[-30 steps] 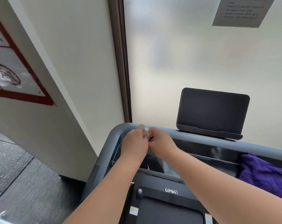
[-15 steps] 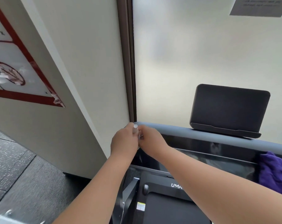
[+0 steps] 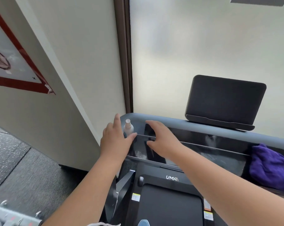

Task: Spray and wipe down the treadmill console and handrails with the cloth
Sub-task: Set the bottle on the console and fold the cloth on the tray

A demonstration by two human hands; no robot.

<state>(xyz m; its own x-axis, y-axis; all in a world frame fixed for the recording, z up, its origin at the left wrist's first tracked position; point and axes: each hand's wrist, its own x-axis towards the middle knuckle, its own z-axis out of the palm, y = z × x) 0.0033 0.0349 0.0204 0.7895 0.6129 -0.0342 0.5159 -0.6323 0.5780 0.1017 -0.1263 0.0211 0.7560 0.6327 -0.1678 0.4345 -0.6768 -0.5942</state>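
**A:** What do I have in front of me at this moment?

**B:** I see both bare hands reaching over the left end of the grey-railed treadmill console (image 3: 203,144) with its glossy black tray. My left hand (image 3: 116,141) is spread wide, fingers straight, holding nothing. Its thumb lies just beside the base of a small white plastic spray bottle (image 3: 128,127); whether it touches, I cannot tell.

**A:** And the bottle itself?

**B:** It stands upright in the console's left corner, against the rounded grey handrail (image 3: 167,119).

**A:** The other hand?

**B:** My right hand (image 3: 160,138) hovers over the black tray just right of the bottle, fingers loosely spread, gripping nothing.

**A:** Where is the cloth?

**B:** The crumpled purple cloth (image 3: 270,167) lies at the console's far right end, well apart from both hands.

**A:** Anything else?

**B:** A dark rectangular screen (image 3: 226,98) stands upright on the rail, before frosted glass (image 3: 195,46). The black treadmill belt (image 3: 169,207) lies below, between my forearms.
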